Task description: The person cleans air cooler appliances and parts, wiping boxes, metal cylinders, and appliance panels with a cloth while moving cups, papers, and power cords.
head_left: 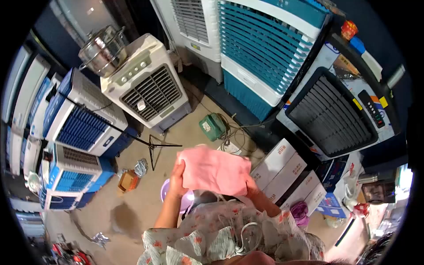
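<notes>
A folded pink cloth [214,170] is stretched between my two hands in front of my body. My left hand [177,177] grips its left edge, with the thumb along the side. At the lower right corner, my right hand [252,187] is closed on the cloth, its fingers partly hidden behind it. Below and behind my left forearm, a purple basin [165,191] shows on the floor, mostly covered by my arm and clothing.
Around me stand a beige air cooler [152,95] with a steel steamer pot [104,51] on top, a large teal cooler [260,48] and a black-grilled cooler [333,112]. A black tripod [152,148], green pump-like device [212,126], cables and white boxes [278,165] occupy the floor.
</notes>
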`<state>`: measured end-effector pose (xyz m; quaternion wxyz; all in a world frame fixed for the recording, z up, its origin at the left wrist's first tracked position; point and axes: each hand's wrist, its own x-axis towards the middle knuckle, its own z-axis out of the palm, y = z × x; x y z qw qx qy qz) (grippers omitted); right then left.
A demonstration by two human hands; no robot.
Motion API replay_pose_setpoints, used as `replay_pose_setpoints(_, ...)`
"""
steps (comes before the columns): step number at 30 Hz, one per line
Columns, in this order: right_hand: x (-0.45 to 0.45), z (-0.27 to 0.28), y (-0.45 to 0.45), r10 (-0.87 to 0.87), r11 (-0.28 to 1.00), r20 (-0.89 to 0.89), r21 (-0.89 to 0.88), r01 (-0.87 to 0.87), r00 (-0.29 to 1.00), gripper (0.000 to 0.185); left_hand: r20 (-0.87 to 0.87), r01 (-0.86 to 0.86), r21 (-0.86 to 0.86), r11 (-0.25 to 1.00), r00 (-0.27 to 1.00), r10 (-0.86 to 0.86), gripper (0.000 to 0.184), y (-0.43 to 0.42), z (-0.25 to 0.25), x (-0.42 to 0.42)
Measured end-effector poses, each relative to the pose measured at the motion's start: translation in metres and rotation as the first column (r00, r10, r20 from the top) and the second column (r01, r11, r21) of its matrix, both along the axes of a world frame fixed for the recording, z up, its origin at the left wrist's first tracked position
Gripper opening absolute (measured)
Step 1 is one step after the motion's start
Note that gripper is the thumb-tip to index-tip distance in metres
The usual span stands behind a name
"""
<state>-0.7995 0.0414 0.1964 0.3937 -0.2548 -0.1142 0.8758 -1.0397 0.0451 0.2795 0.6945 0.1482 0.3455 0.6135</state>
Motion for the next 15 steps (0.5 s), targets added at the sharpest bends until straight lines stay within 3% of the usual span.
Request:
replay_pose_setpoints(1,0.008,-0.025,0.011,0.077,0.997,0.150,-0.023,-0.075,0.986,0.055,-0.152,0.006,-0.045,0.999,0.988,-0.012,0.042,0.013,-0.012,-0.011)
replay_pose_setpoints(3,0.021,-0.086,0.030,0.220,0.972,0.197,-0.131,-0.197,0.955,0.062,-0.428,-0.010,-0.119,0.993,0.903,-0.042,0.039,0.039,-0.051,-0.030)
replay_pose_setpoints(4,0.020,-0.092,0.040,0.251,0.959,0.261,-0.195,-0.204,0.932,0.061,-0.652,0.028,-0.251,0.968,0.734,-0.190,0.033,0.052,-0.059,-0.035)
replay_pose_setpoints(5,0.019,-0.097,0.054,0.240,0.961,0.267,-0.202,-0.189,0.934,0.060,-0.732,0.123,-0.176,0.977,0.647,-0.213,0.031,0.061,-0.068,-0.033)
replay_pose_setpoints(6,0.017,-0.097,0.070,0.228,0.963,0.273,-0.208,-0.174,0.935,0.059,-0.796,0.157,0.023,0.987,0.600,-0.077,0.031,0.076,-0.076,-0.018)
replay_pose_setpoints(7,0.011,-0.088,0.082,0.174,0.976,0.219,-0.167,-0.138,0.960,0.059,-0.825,0.204,0.221,0.954,0.561,0.071,0.031,0.094,-0.088,-0.004)
replay_pose_setpoints(8,0.001,-0.074,0.092,0.111,0.988,0.162,-0.123,-0.092,0.981,0.058,-0.332,0.428,0.129,0.895,0.869,-0.367,0.029,0.115,-0.108,-0.003)
replay_pose_setpoints(10,-0.030,-0.038,0.099,-0.033,0.998,0.037,-0.047,0.035,0.999,0.057,-0.593,0.690,0.309,0.655,0.678,-0.434,0.024,0.147,-0.083,0.011)
replay_pose_setpoints(11,-0.043,-0.019,0.114,-0.104,0.994,-0.019,0.009,0.105,0.994,0.056,-0.853,0.744,0.373,0.554,0.510,-0.111,0.022,0.169,-0.062,0.017)
replay_pose_setpoints(12,-0.050,0.002,0.136,-0.165,0.980,-0.037,0.110,0.168,0.986,0.056,-0.910,0.768,0.405,0.495,0.291,0.294,0.022,0.191,-0.041,0.022)
replay_pose_setpoints(14,-0.067,0.044,0.170,-0.287,0.903,-0.064,0.314,0.292,0.956,0.054,-0.897,0.742,0.441,0.505,0.388,0.212,0.022,0.224,-0.043,0.014)
replay_pose_setpoints(15,-0.071,0.030,0.180,-0.335,0.911,-0.068,0.232,0.342,0.940,0.055,-0.912,0.715,0.386,0.583,0.390,0.125,0.023,0.236,-0.042,0.001)
